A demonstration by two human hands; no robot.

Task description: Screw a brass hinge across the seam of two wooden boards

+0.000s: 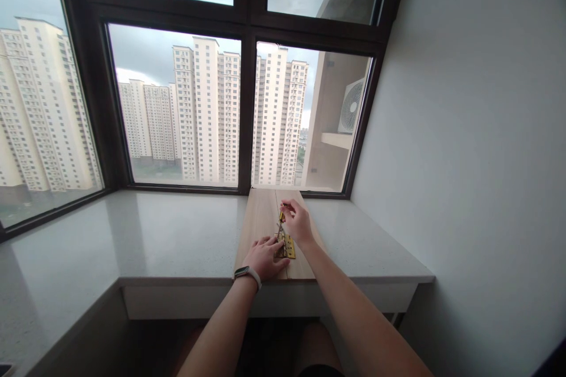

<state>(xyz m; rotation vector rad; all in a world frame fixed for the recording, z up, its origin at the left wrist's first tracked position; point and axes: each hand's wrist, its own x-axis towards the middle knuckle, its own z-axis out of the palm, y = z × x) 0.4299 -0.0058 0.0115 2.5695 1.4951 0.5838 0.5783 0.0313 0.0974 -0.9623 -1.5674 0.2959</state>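
Observation:
My right hand [298, 222] is closed around the yellow and black handle of a screwdriver [282, 218]. The screwdriver's shaft points down at a brass-coloured hinge [290, 245], though its tip is too small to make out. The hinge lies across the seam between two light wooden boards, a left board [257, 218] and a right board [305, 271]. My left hand [264, 258] rests flat over the left part of the hinge, fingers spread and thumb near its front edge. It hides much of that side. A watch [248, 274] with a pale band is on my left wrist.
Both boards lie on a white stone-like counter [194, 235], reaching from its front edge back to the window frame [245, 70]. A grey-white wall [464, 129] closes off the right side. My legs are below the counter.

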